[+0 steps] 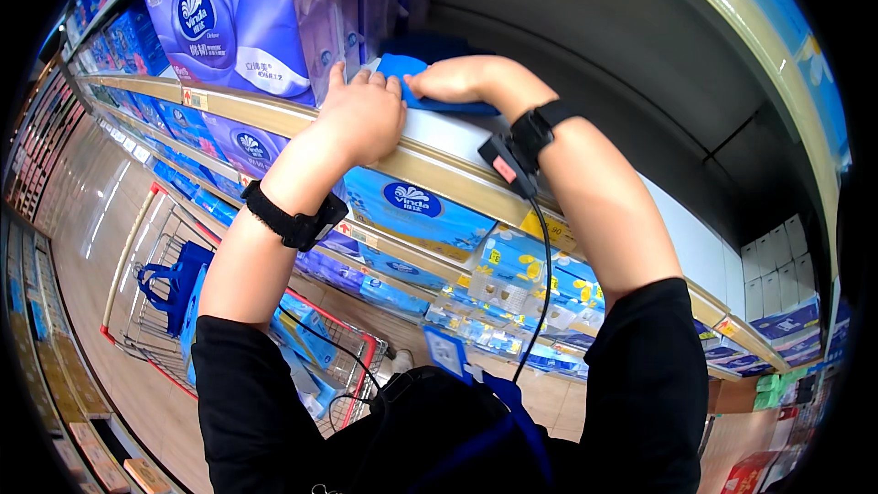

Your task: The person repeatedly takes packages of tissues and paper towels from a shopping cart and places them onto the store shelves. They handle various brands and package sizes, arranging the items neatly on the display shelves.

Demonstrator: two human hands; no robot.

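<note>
the cloth-like piece (400,67) on the white shelf board (448,131) is bright blue. the big tissue pack (265,23) is violet with paler swirls, a navy oval bearing a white emblem, and a white wave low at one corner. the lower pack (421,222) is sky blue with a navy oval and a yellow wave. smaller packs (512,261) show yellow blossoms on pale blue. the price tag (553,230) is yellow, the tote bag (178,285) royal blue, the wristbands (274,218) and sleeves (645,384) black.
</note>
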